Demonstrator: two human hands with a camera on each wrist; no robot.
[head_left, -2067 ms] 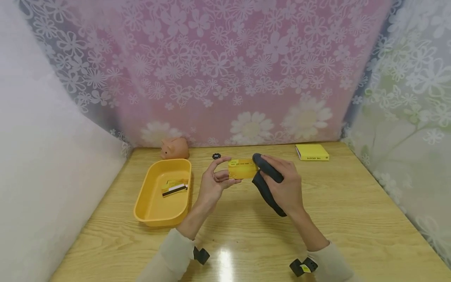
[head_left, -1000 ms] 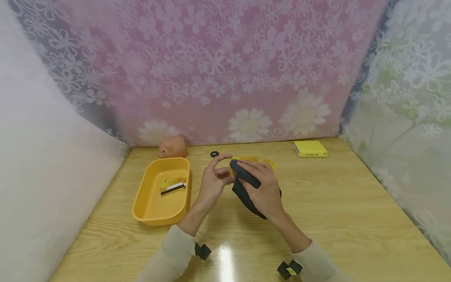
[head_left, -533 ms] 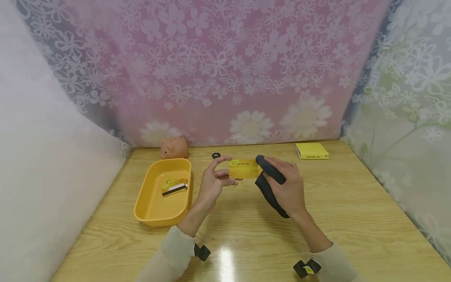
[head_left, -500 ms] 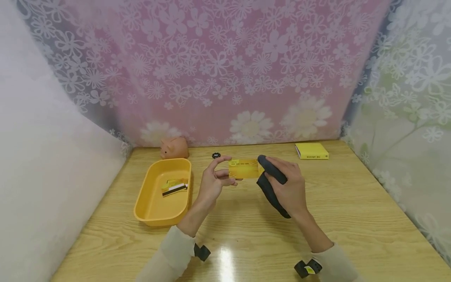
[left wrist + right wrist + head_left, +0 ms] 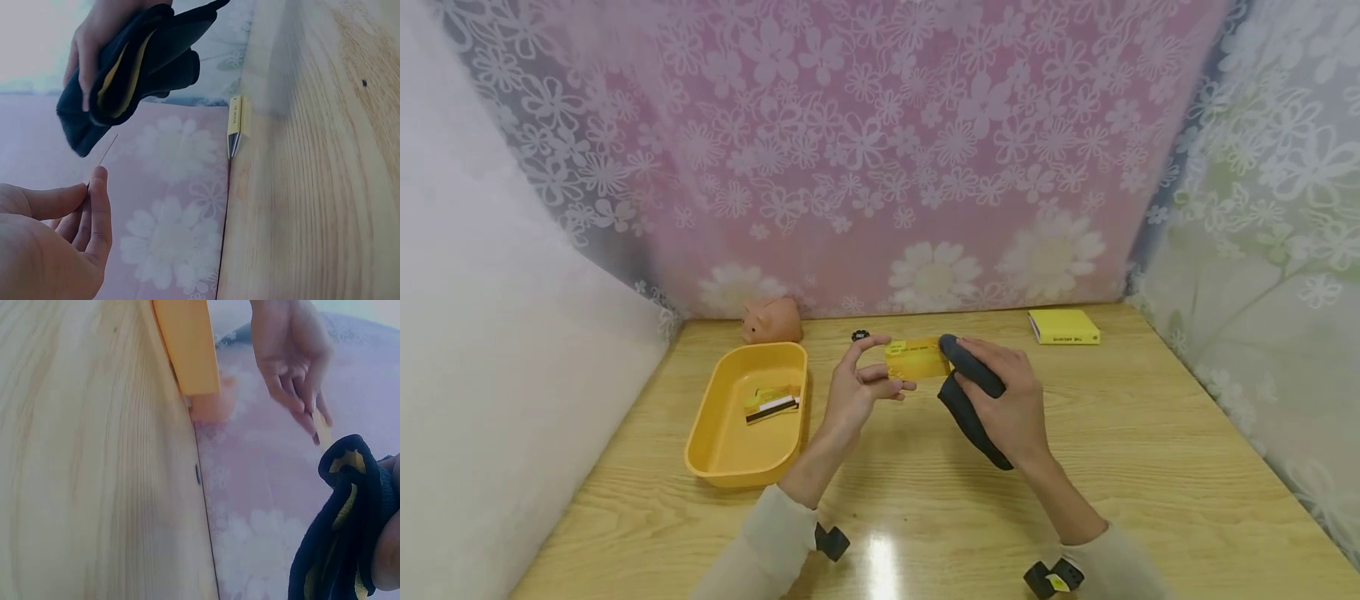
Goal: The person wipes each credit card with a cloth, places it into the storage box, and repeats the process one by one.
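Observation:
My left hand (image 5: 850,387) pinches a yellow bank card (image 5: 917,360) by its left edge, raised above the table with its printed face towards the head camera. In the left wrist view the card (image 5: 107,149) shows almost edge-on. My right hand (image 5: 1015,408) grips a folded dark cloth (image 5: 973,368) with a yellow inner side. In the head view the cloth overlaps the card's right end; whether they touch I cannot tell. The right wrist view shows the cloth's layered folds (image 5: 340,506) and my left hand (image 5: 292,350) beyond.
At left stands a yellow plastic tray (image 5: 709,400) with a few cards (image 5: 772,406) in it. Behind it sits a pink piggy bank (image 5: 772,321). A black poker chip (image 5: 861,335) lies at the back, and a yellow book-shaped box (image 5: 1064,327) at back right.
The right hand swept the cloth leftward across the card, then drew back right; it now sits slightly further left than half a second ago. My left hand stayed nearly still with the card.

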